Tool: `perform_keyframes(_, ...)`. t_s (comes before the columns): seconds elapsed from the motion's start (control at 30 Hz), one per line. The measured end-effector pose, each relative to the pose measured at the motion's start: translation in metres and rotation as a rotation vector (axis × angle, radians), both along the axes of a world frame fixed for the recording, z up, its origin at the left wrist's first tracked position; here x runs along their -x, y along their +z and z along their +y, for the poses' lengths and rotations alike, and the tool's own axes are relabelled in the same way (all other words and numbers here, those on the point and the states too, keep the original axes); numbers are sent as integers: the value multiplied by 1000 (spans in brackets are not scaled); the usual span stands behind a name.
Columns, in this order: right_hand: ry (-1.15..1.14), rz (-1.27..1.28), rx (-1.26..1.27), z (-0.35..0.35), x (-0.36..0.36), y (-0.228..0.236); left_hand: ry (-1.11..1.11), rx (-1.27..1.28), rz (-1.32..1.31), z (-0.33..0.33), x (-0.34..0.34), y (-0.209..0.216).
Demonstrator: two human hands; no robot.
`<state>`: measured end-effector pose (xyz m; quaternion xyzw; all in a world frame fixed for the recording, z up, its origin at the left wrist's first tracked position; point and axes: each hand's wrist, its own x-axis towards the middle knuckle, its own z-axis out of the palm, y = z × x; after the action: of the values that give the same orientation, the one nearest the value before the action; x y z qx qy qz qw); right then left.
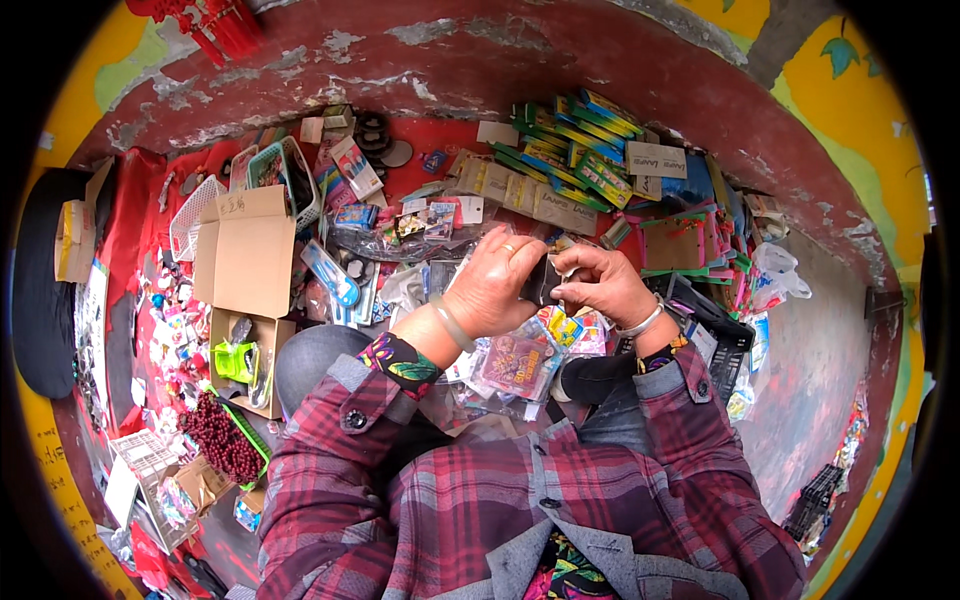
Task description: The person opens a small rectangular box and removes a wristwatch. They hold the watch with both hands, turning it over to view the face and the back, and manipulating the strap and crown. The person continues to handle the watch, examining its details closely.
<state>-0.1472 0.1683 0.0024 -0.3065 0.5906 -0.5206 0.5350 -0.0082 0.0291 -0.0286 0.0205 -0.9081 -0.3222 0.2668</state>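
Black item, kind unclear: left hand curled round it, right hand pinched at its edge. Handling seems unfinished; what remains, cannot tell.

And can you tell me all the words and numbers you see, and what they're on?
I won't copy writing out, but here's where it shows:
Cardboard flap: handwritten-looking marks.
Pale box: large dark print.
Square packet: yellowish print, blurred.
Yellow band, lower left: dark writing, too small.
Black item between the hands: none I can make out.
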Motion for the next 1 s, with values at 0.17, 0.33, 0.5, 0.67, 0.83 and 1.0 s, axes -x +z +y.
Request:
perform_keyframes(0.17,-25,118,42,-1,-5,-18,-64,-112,-20,-7,7,-3)
perform_keyframes(0.33,-53,224,61,-3,-3,-16,-73,-209,-50,-5,7,-7)
perform_keyframes(0.5,-88,346,80,-4,-5,-12,-54,-154,-25,-5,8,-7)
perform_keyframes(0.67,-178,471,121,-2,-6,-12,90,-251,-70,-5,10,-7)
perform_keyframes(0.83,-165,344,160,0,4,-2,167,-293,-56,-10,11,-1)
perform_keyframes(1.0,-180,421,227,-4,-5,-1,152,-250,-70,-7,12,-1)
